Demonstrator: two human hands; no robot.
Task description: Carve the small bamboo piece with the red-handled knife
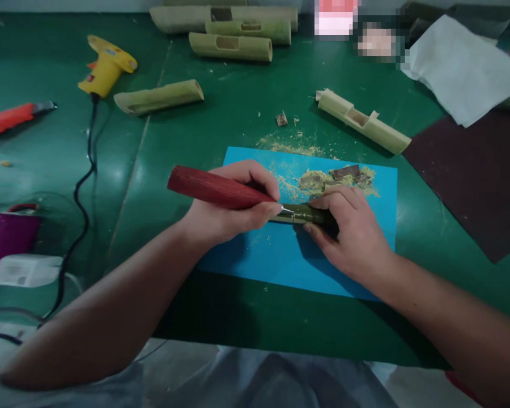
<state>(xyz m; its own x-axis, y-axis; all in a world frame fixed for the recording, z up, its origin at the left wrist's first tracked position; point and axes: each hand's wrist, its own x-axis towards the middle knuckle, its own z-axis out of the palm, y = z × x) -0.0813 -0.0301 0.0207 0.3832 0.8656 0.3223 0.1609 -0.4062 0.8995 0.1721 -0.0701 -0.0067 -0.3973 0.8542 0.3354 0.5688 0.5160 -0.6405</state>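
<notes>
My left hand [233,209] is closed round the red wooden handle of a carving knife [212,188]; its small blade touches a dark green bamboo piece [300,213]. My right hand [348,232] is wrapped over that bamboo piece and presses it down on a blue sheet [280,255]. Most of the bamboo is hidden under my right fingers. A heap of shavings and bark chips [335,178] lies on the sheet just beyond my hands.
On the green table [221,113] lie several cut bamboo tubes [232,46], one slanted tube [159,97] and a notched pale one [363,120]. A yellow glue gun [106,67] with a black cord and a red tool [8,118] lie left. Dark sandpaper [471,175] and white paper [463,68] lie right.
</notes>
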